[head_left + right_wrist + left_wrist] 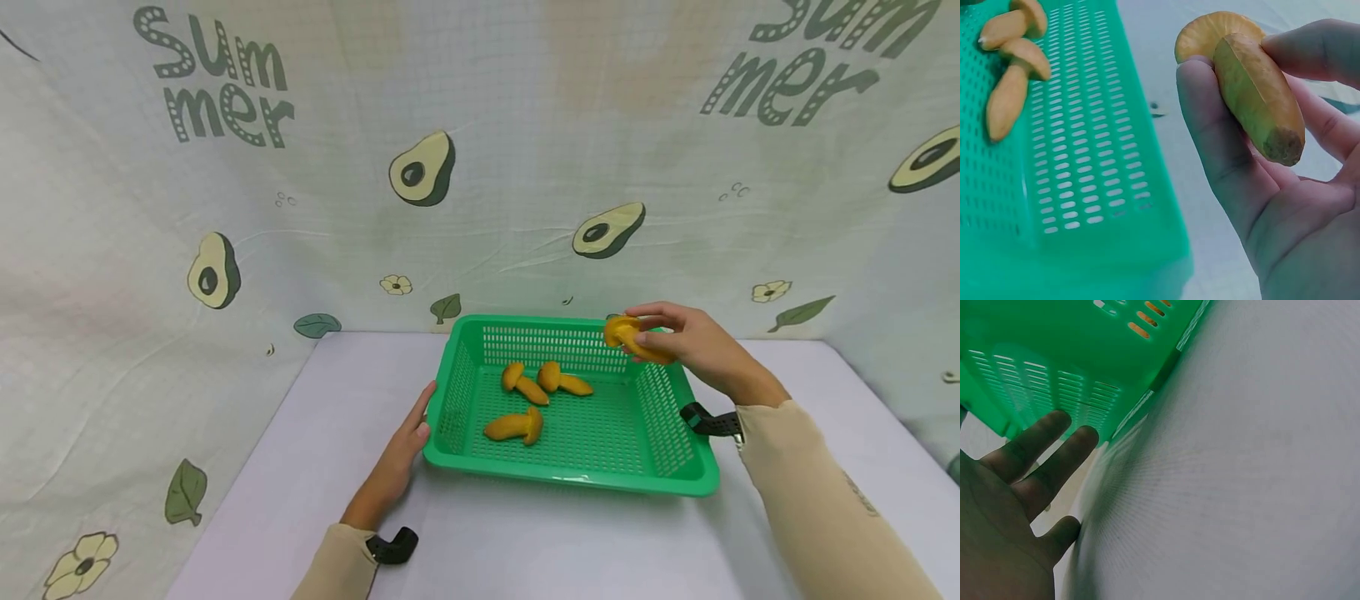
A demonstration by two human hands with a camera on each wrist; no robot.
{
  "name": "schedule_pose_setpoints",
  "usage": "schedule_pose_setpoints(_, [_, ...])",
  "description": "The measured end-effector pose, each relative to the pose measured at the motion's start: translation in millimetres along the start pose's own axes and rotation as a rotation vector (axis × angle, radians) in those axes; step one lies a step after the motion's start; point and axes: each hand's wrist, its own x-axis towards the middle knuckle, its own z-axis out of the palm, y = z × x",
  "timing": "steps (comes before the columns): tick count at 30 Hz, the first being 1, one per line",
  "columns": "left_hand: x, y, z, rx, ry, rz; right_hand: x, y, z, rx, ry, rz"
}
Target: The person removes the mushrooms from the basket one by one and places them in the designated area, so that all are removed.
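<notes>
A green plastic basket (570,481) with slotted walls stands on the table. Three orange-brown mushrooms lie on its floor: one mushroom (514,426) toward the front, another mushroom (526,384) behind it, and a third mushroom (566,381) beside that. Above the basket's back right corner, my right hand (693,342) pinches one more mushroom (1260,100) between thumb and fingers, its cut stem end facing the wrist camera. At the basket's left side is my left hand (401,454), its fingers extended along the outer wall; the left wrist view shows spread fingers (1054,469) beside the slots.
The table (315,467) has a pale covering. Behind it hangs a light cloth (510,167) printed with avocados, leaves, flowers and lettering, meeting the table's back edge close behind the basket. Dark bands are on both wrists.
</notes>
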Motion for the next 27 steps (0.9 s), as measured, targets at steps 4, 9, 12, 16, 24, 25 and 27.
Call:
schedule_pose_setpoints(4, [0.1,-0.8,-1.0,0.010,0.001,-0.005,-9,4,-7,0.015,0.037,-0.012])
schedule_pose_setpoints(9, [0.5,-0.1,-0.4,0.007,0.001,-0.008,-20,6,-11,0.046,0.095,-0.011])
schedule_pose_setpoints(12, [0.5,0.5,0.2,-0.002,-0.002,-0.005,-25,8,-12,0.055,0.127,-0.010])
schedule_pose_setpoints(16, [1.2,-0.5,0.7,-0.014,-0.005,-0.001,-32,11,-14,0.056,0.171,-0.018])
schedule_pose_setpoints(24, [0.6,-0.7,0.4,0.001,-0.002,-0.018,-49,25,-17,0.117,0.262,-0.064])
schedule_pose_setpoints(25, [0.4,-0.7,0.3,0.005,-0.002,-0.017,-50,27,-18,0.150,0.267,-0.076])
schedule_pose_setpoints(27, [0.0,-0.9,-0.3,0.013,0.002,-0.010,-51,31,-18,0.199,0.272,-0.094])
